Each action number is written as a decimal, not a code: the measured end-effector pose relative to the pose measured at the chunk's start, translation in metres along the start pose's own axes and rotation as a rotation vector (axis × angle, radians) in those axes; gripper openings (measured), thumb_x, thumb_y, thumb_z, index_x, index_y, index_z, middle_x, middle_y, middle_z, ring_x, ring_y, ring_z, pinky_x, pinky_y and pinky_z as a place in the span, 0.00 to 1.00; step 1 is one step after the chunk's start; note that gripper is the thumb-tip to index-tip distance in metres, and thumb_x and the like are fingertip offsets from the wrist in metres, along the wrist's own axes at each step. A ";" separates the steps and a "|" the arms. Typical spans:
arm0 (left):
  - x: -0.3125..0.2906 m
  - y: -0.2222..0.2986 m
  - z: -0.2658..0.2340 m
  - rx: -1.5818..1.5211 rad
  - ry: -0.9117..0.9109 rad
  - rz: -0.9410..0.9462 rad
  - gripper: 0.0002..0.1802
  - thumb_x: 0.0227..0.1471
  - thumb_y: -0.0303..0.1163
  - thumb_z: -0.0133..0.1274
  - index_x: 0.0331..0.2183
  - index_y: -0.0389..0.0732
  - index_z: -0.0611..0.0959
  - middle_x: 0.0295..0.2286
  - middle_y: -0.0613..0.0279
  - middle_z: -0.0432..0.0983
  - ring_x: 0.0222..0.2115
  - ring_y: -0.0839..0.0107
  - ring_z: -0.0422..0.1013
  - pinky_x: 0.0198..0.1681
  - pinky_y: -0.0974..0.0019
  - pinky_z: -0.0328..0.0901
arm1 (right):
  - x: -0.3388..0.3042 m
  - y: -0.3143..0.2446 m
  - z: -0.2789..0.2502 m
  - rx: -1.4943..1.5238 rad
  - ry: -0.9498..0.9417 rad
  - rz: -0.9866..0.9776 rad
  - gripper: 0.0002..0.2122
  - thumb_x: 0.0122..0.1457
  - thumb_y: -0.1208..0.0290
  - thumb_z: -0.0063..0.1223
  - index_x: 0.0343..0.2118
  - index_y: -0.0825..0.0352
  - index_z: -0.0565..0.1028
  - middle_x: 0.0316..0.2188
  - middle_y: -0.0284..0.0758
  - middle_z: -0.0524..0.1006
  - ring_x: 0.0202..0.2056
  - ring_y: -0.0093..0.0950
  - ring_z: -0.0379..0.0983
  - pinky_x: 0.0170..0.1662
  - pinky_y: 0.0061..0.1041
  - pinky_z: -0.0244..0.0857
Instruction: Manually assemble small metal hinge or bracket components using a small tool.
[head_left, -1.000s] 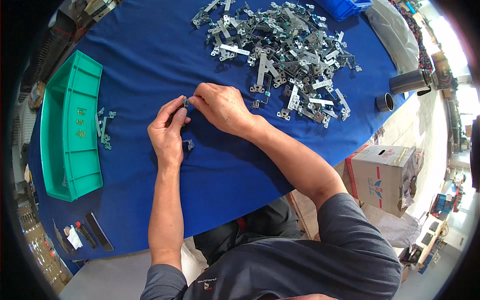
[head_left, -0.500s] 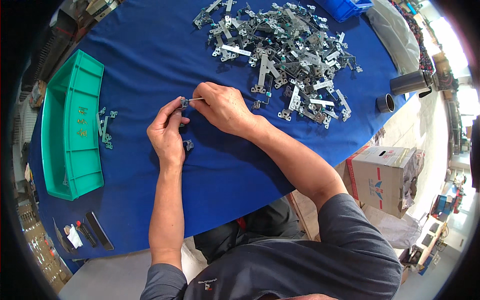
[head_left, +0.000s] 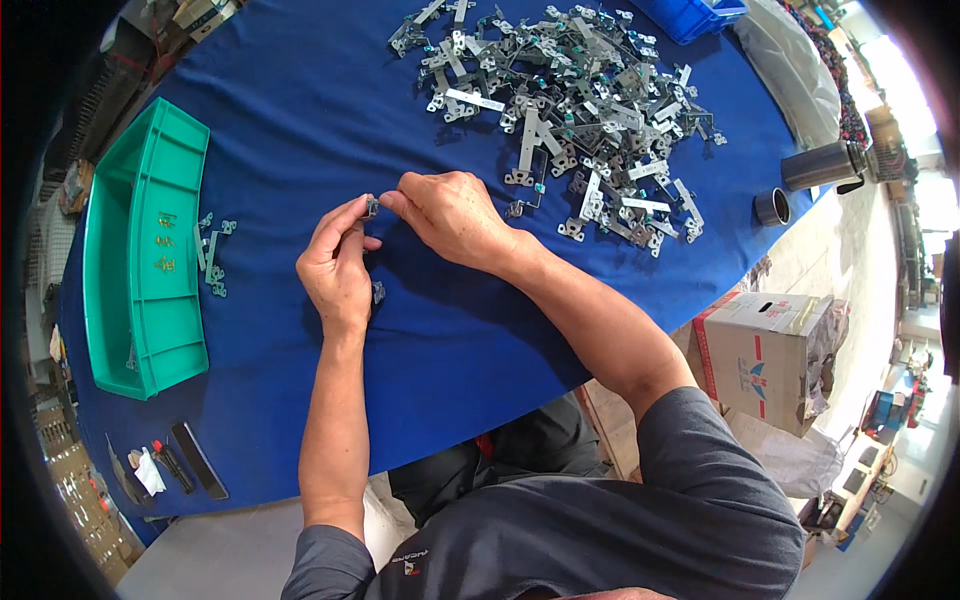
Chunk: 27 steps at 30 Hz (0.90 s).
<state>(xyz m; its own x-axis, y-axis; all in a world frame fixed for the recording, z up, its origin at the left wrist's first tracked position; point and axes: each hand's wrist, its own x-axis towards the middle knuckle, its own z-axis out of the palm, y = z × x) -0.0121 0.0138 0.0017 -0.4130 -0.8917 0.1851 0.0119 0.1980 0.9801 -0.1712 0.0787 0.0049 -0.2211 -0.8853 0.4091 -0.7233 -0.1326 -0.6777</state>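
Observation:
A small metal bracket [head_left: 372, 207] is pinched between the thumb and fingers of my left hand [head_left: 338, 262]. Its other end pokes out below, beside my left wrist; the middle is hidden by the hand. My right hand [head_left: 452, 222] is closed in a pinch just right of the bracket's upper end, fingertips almost touching it. Whatever is between those fingertips is hidden or too small to name. Beyond my right hand lies a big pile of similar metal brackets [head_left: 590, 110], some with green-blue bits. Several more brackets [head_left: 211, 258] lie left of my left hand.
A green plastic bin [head_left: 172, 345] stands on the blue cloth [head_left: 290, 110] at the left. A dark flat bar [head_left: 199, 461] and small tools lie at the near left. A blue bin [head_left: 690, 18], a metal cup [head_left: 771, 207] and a cylinder [head_left: 822, 165] are right; a carton [head_left: 760, 345] stands below.
The thin rod that showed between my right fingertips and the bracket no longer shows. My right hand has shifted slightly; the left hand keeps hold of the bracket.

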 end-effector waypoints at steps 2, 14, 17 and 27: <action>0.002 0.001 0.003 0.015 0.014 0.063 0.16 0.56 0.12 0.47 0.41 0.34 0.86 0.41 0.55 0.80 0.35 0.74 0.77 0.31 0.75 0.73 | -0.001 -0.001 0.001 -0.013 -0.022 0.007 0.17 0.64 0.66 0.53 0.20 0.68 0.67 0.15 0.42 0.70 0.18 0.43 0.70 0.23 0.41 0.61; 0.000 0.002 0.002 -0.094 0.027 -0.082 0.16 0.57 0.13 0.47 0.43 0.32 0.84 0.41 0.54 0.80 0.36 0.73 0.76 0.33 0.74 0.73 | -0.001 0.001 0.006 -0.121 0.049 -0.120 0.13 0.63 0.68 0.54 0.23 0.68 0.69 0.19 0.41 0.73 0.25 0.43 0.74 0.27 0.41 0.65; -0.002 0.001 0.008 -0.012 0.016 -0.002 0.16 0.57 0.13 0.47 0.43 0.31 0.84 0.41 0.54 0.80 0.36 0.73 0.76 0.33 0.74 0.72 | 0.000 0.010 0.006 -0.024 0.066 -0.105 0.11 0.62 0.68 0.55 0.25 0.67 0.70 0.19 0.40 0.74 0.24 0.43 0.74 0.28 0.41 0.65; 0.002 -0.002 0.001 -0.166 0.043 -0.134 0.15 0.56 0.13 0.47 0.41 0.33 0.85 0.41 0.55 0.80 0.34 0.73 0.77 0.33 0.74 0.73 | 0.000 -0.002 0.001 -0.128 0.065 -0.190 0.07 0.58 0.71 0.58 0.31 0.66 0.72 0.24 0.36 0.76 0.29 0.39 0.74 0.30 0.40 0.63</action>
<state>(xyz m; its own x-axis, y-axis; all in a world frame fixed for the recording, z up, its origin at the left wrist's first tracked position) -0.0143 0.0120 -0.0005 -0.3820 -0.9227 0.0516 0.1108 0.0097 0.9938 -0.1695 0.0783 0.0054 -0.1120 -0.8186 0.5634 -0.8318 -0.2330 -0.5038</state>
